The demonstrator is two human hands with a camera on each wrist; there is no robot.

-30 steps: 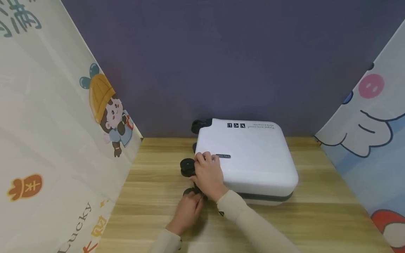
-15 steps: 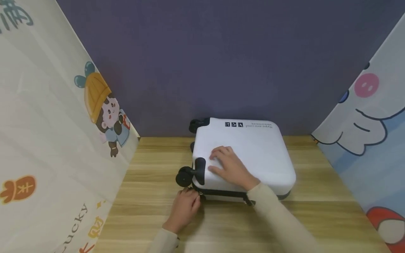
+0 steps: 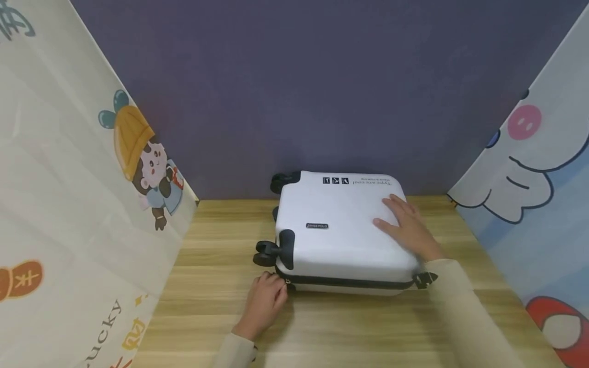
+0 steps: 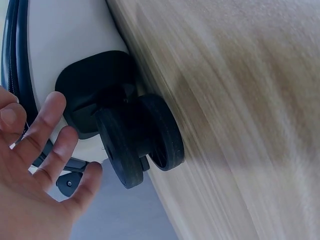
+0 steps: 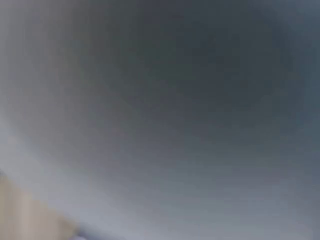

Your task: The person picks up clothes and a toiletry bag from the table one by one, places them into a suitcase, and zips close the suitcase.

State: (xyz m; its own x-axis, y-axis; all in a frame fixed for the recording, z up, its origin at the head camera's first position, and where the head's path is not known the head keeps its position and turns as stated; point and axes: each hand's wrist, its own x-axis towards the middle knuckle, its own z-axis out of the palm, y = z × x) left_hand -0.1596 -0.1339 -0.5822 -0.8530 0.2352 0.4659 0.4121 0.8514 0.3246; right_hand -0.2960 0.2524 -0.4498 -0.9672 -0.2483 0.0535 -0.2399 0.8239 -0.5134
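Observation:
A white hard-shell suitcase (image 3: 345,220) lies flat on the wooden table, its black wheels (image 3: 267,254) pointing left. At its near left corner my left hand (image 3: 262,301) pinches at the zipper, thumb and index finger together and the other fingers spread. In the left wrist view a black twin wheel (image 4: 120,145) stands beside those fingers (image 4: 52,107); the zipper pull itself is mostly hidden by the hand. My right hand (image 3: 407,227) rests with spread fingers on the right part of the suitcase's top. The right wrist view is a grey blur.
A black zipper band (image 3: 349,281) runs along the suitcase's near side, with a black buckle-like piece (image 3: 424,279) at the near right corner. Behind stands a dark wall (image 3: 294,92); printed cartoon panels (image 3: 46,168) flank the wooden table (image 3: 322,327).
My right hand has moved rightward across the suitcase top, from the near left corner to the right side. The left hand stays by that corner, shifting slightly. The view has drifted a little.

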